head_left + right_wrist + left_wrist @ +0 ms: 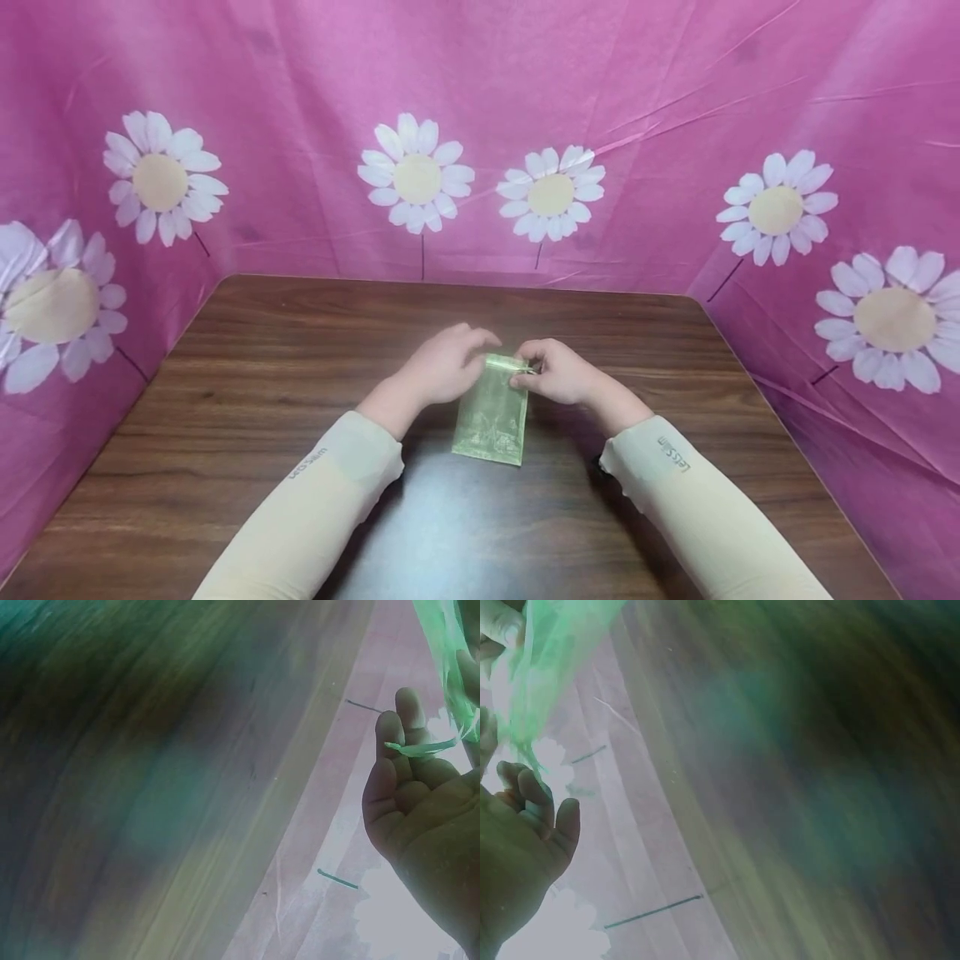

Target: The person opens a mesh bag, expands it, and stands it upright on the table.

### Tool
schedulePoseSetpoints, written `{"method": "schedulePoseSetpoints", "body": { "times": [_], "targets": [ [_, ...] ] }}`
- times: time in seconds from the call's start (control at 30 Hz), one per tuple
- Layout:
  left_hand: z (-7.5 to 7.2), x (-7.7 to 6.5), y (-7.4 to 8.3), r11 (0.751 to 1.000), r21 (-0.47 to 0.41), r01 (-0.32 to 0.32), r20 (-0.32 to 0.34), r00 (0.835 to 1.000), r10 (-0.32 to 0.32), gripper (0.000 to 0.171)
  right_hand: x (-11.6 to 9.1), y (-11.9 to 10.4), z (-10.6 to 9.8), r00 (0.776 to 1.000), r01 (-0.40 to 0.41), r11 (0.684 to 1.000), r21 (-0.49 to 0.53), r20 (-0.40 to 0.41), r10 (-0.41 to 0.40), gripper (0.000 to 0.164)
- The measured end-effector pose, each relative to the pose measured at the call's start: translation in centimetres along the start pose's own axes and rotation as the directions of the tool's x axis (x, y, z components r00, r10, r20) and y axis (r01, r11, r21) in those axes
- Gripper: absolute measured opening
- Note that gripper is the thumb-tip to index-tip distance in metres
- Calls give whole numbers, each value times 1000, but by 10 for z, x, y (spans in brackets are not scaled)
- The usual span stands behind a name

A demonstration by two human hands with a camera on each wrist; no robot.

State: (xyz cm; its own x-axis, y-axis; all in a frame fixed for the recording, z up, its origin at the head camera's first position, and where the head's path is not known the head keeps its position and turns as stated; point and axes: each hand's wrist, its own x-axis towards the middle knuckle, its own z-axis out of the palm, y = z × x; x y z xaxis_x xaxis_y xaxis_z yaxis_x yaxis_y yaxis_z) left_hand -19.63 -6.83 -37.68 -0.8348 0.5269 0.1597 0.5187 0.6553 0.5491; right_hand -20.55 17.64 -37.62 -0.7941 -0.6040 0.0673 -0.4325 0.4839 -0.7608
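A sheer green drawstring pouch (491, 412) hangs flat between the two hands, its top edge away from the body and its lower edge toward it. My right hand (562, 372) grips the pouch at its upper right corner, where a thin ribbon sticks out. That ribbon (424, 748) crosses the curled fingers in the right wrist view. On the other side, my left hand (444, 364) holds the upper left edge with its thumb, the index finger reaching out above the top. In the left wrist view the pouch (562, 664) narrows toward the left fingers (536, 791).
A dark wood-grain table (300, 333) lies under the hands, with rounded far corners. Behind it and along both sides hangs a pink curtain (480, 67) printed with large white daisies. Pale sleeves (315, 500) cover both forearms.
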Motion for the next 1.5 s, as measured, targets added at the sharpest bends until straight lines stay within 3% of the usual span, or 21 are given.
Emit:
{"method": "schedulePoseSetpoints", "body": {
  "times": [0.17,0.57,0.97,1.37,1.5],
  "targets": [
    [-1,0,6,999,20,-26,32,999,25,25,1,-3,2,1000,8,1000,-11,9,-7,8],
    [0,-3,-1,996,88,7,48,999,-11,35,0,2,-1,1000,-24,999,-23,3,24,6],
    [2,-4,-3,991,136,14,50,999,-21,34,-5,7,-5,1000,11,996,-87,6,-11,11],
    [9,-1,-2,932,363,21,58,997,-45,37,-8,13,-6,998,-28,985,-168,44,35,13],
    [13,0,0,954,299,25,62,997,-46,32,-10,17,-4,999,-40,986,-164,27,45,12]
  ]
}}
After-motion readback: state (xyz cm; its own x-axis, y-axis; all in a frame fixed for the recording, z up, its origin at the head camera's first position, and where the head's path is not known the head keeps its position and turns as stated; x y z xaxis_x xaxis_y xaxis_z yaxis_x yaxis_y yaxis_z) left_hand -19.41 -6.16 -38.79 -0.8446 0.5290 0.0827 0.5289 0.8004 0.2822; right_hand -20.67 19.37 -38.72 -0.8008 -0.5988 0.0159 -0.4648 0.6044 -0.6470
